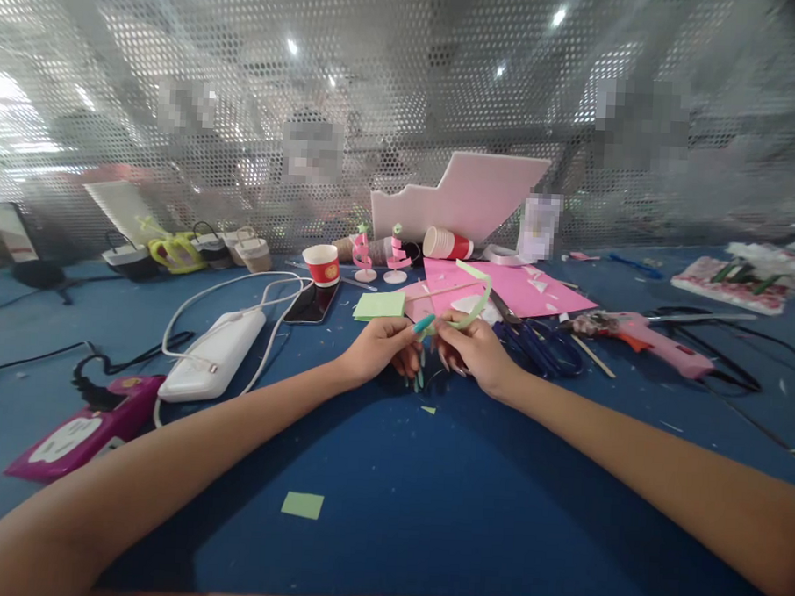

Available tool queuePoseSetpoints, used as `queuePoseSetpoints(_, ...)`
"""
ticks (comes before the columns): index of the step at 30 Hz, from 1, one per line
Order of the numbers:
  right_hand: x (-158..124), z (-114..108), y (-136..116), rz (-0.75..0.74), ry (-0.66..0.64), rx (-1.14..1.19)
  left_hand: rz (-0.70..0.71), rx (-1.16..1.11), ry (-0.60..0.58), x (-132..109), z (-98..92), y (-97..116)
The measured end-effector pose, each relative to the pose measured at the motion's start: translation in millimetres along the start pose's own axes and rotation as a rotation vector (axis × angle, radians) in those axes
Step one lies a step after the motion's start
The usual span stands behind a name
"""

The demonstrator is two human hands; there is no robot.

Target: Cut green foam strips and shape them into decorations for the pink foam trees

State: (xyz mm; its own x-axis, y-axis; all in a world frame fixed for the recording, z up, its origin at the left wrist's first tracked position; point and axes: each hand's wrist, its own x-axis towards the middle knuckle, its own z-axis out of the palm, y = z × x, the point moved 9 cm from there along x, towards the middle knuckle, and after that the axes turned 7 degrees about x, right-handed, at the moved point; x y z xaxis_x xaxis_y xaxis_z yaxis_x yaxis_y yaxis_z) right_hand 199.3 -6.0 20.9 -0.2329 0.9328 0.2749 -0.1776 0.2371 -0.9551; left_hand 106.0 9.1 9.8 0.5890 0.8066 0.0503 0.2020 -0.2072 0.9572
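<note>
Both hands meet over the blue table. Between them runs a narrow strip of light green paper, its free end curling up above my right hand. My left hand is closed, thumb and fingers pinching the strip's near end. Fingers of my right hand are also closed on the strip, close to the left fingertips. A folded pad of light green paper lies just beyond my left hand. Past my right hand are dark blue-handled scissors and a sheet of pink paper.
A white power bank with a cable, a magenta power strip and a phone lie left. A paper cup and two small pink stands stand behind. On the right rest a pink glue gun and a wooden stick.
</note>
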Motion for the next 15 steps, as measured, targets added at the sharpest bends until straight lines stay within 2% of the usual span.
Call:
queuePoseSetpoints(6,2.3,-11.1,11.8,0.077,0.069,-0.007,0.042,0.071,0.087,-0.1,-7.7,1.6)
queuePoseSetpoints(12,1.2,0.1,16.8,0.156,-0.020,0.193,0.174,0.405,0.193,-6.8,-11.1,17.3)
queuePoseSetpoints(15,-3.1,1.2,14.0,0.143,0.075,0.212,0.228,0.528,0.227,-12.0,-9.0,26.7)
